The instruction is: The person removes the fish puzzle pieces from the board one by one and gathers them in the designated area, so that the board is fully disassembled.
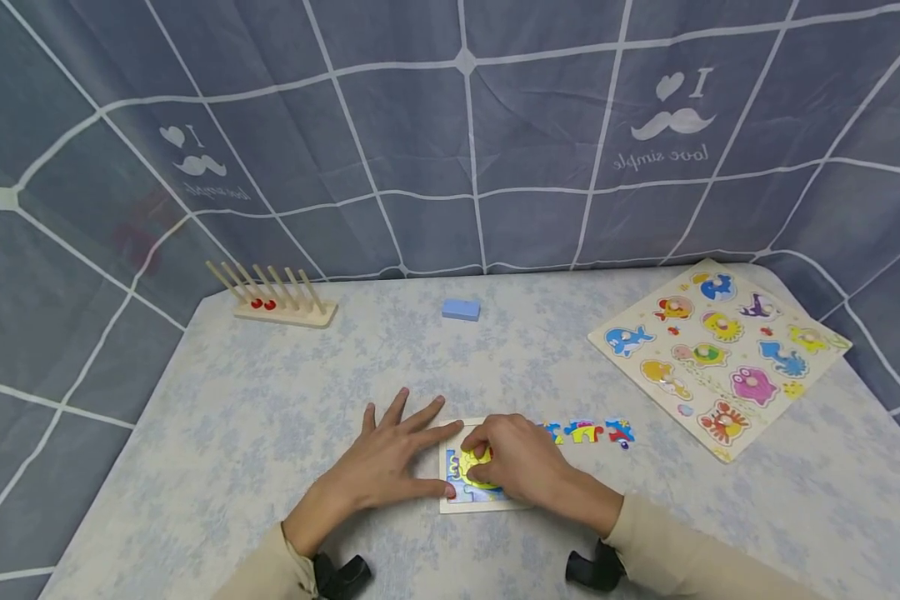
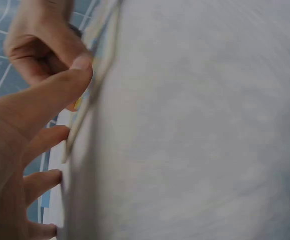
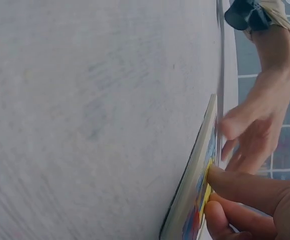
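Note:
A small jigsaw puzzle in a pale wooden tray lies near the front of the table. My left hand spreads its fingers at the tray's left side, with the thumb touching the lower left corner. With thumb and index finger, my right hand pinches a yellow puzzle piece at the tray's surface; in the right wrist view the yellow piece shows beneath the fingertips. The right hand covers much of the puzzle. Several loose puzzle pieces lie in a row just behind and right of it.
A large wooden board of sea-animal pieces lies at the back right. At the back left stands a peg rack with two red beads. A blue block sits at the back middle. Behind the table hangs a checked curtain.

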### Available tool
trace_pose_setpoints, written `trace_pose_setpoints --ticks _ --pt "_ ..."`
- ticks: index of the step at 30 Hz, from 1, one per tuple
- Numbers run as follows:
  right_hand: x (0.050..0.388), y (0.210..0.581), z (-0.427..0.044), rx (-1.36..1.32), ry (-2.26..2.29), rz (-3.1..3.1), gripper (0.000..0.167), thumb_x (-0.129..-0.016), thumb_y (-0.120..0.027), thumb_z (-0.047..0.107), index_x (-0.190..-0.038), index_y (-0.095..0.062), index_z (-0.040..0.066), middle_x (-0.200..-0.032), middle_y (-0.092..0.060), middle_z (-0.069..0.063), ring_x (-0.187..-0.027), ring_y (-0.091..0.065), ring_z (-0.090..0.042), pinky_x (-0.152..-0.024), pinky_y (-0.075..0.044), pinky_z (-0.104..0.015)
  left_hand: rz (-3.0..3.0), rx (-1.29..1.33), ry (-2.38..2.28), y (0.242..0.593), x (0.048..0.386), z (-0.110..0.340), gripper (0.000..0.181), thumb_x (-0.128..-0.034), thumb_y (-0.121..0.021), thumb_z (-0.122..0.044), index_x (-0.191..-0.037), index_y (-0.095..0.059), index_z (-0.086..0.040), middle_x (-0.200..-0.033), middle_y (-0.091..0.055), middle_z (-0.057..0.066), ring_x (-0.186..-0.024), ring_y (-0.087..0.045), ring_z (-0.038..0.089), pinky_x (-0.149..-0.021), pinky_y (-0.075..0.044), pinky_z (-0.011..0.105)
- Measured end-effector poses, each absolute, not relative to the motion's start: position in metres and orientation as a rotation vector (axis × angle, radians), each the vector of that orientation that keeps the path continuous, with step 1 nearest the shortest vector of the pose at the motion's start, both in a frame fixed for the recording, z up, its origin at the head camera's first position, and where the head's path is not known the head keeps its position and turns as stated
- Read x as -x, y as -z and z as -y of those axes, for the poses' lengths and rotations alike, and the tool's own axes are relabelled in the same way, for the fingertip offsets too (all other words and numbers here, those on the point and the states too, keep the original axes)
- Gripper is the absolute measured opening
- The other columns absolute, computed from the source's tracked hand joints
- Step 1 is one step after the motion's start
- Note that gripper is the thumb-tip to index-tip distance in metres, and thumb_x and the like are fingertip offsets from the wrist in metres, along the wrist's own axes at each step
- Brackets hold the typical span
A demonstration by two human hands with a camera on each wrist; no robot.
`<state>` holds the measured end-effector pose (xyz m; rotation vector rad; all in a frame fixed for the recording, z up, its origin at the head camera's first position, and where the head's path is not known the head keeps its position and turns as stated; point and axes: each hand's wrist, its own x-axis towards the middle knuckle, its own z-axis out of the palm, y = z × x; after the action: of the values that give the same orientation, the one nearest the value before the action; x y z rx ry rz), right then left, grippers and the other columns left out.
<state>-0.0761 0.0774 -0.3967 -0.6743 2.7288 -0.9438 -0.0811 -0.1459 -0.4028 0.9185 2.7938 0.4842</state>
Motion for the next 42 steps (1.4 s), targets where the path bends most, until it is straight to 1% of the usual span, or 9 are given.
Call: trace_pose_setpoints --ticks 3,11,17,20,25,29,33,37,42 --pt "0.076 0.397 -0.077 0.66 0.954 -2.736 0.023 -0.072 -0.086 0.014 -0.094 -0.078 0.012 -0.078 -0.063 0.01 -0.07 -0.054 -0.003 -0.058 -0.045 -0.024 -2.825 -0.926 -0.439 0.406 0.082 0.145 0.077 -0.0795 -0.064 -0.07 -0.146 -0.049 -0.035 -0.159 -0.031 0.002 -0.143 -0.015 0.053 -0.095 -0.016 0.083" --pt "0.075 0.397 -0.076 0.649 0.998 -2.736 0.022 -0.072 -0.086 0.011 -0.092 -0.076 0.011 -0.08 -0.063 0.008 -0.071 -0.055 -0.005 -0.058 -0.045 -0.024 -2.835 -0.872 -0.415 0.404 0.083 0.14 0.077 -0.0767 -0.068 -0.069 -0.144 -0.051 -0.035 -0.158 -0.033 0.002 -0.143 -0.016 0.052 -0.095 -0.016 0.083" --pt "0.073 0.399 -0.075 0.658 1.015 -2.686 0.022 -0.076 -0.083 0.007 -0.085 -0.066 0.018 -0.086 -0.061 0.009 -0.074 -0.055 -0.009 -0.061 -0.045 -0.029 -2.814 -0.829 -0.426 0.403 0.083 0.138 0.078 -0.0757 -0.07 -0.068 -0.144 -0.052 -0.035 -0.159 -0.032 0.002 -0.144 -0.014 0.051 -0.096 -0.014 0.083" --pt "0.069 0.399 -0.075 0.686 0.976 -2.682 0.022 -0.078 -0.082 0.009 -0.09 -0.067 0.019 -0.09 -0.062 0.011 -0.08 -0.057 -0.009 -0.065 -0.047 -0.031 -2.802 -0.827 -0.455 0.403 0.082 0.138 0.078 -0.0759 -0.071 -0.067 -0.144 -0.051 -0.034 -0.159 -0.031 0.002 -0.144 -0.012 0.05 -0.096 -0.012 0.083" --pt "0.063 0.4 -0.075 0.756 0.944 -2.701 0.024 -0.08 -0.081 0.012 -0.103 -0.073 0.015 -0.098 -0.069 0.009 -0.092 -0.064 -0.011 -0.074 -0.053 -0.036 -2.787 -0.829 -0.477 0.405 0.082 0.139 0.078 -0.0764 -0.071 -0.067 -0.144 -0.051 -0.034 -0.16 -0.03 0.002 -0.144 -0.011 0.05 -0.096 -0.01 0.083" --pt "0.061 0.404 -0.075 0.775 0.987 -2.726 0.021 -0.083 -0.078 0.012 -0.103 -0.076 0.014 -0.099 -0.072 0.008 -0.095 -0.066 -0.01 -0.075 -0.054 -0.033 -2.786 -0.832 -0.474 0.404 0.082 0.14 0.078 -0.0764 -0.071 -0.067 -0.144 -0.051 -0.034 -0.16 -0.03 0.002 -0.144 -0.011 0.051 -0.096 -0.01 0.084" --pt "0.064 0.406 -0.073 0.75 1.054 -2.736 0.016 -0.085 -0.076 0.011 -0.1 -0.078 0.015 -0.093 -0.073 0.008 -0.077 -0.061 -0.004 -0.063 -0.049 -0.024 -2.789 -0.816 -0.471 0.405 0.081 0.14 0.078 -0.0759 -0.071 -0.067 -0.144 -0.051 -0.035 -0.16 -0.03 0.001 -0.145 -0.011 0.05 -0.097 -0.01 0.083" --pt "0.065 0.404 -0.072 0.701 1.104 -2.751 0.02 -0.086 -0.074 0.01 -0.106 -0.076 0.017 -0.09 -0.072 0.005 -0.058 -0.048 -0.001 -0.05 -0.04 -0.023 -2.791 -0.785 -0.472 0.405 0.081 0.139 0.078 -0.0746 -0.072 -0.067 -0.143 -0.052 -0.036 -0.16 -0.03 0.0 -0.145 -0.011 0.048 -0.098 -0.01 0.082" --pt "0.065 0.402 -0.076 0.616 1.191 -2.755 0.025 -0.085 -0.077 0.011 -0.107 -0.075 0.021 -0.084 -0.071 0.008 -0.055 -0.049 -0.001 -0.049 -0.039 -0.023 -2.8 -0.77 -0.468 0.405 0.081 0.138 0.079 -0.0734 -0.074 -0.066 -0.143 -0.052 -0.037 -0.159 -0.03 0.0 -0.146 -0.011 0.047 -0.099 -0.01 0.082"
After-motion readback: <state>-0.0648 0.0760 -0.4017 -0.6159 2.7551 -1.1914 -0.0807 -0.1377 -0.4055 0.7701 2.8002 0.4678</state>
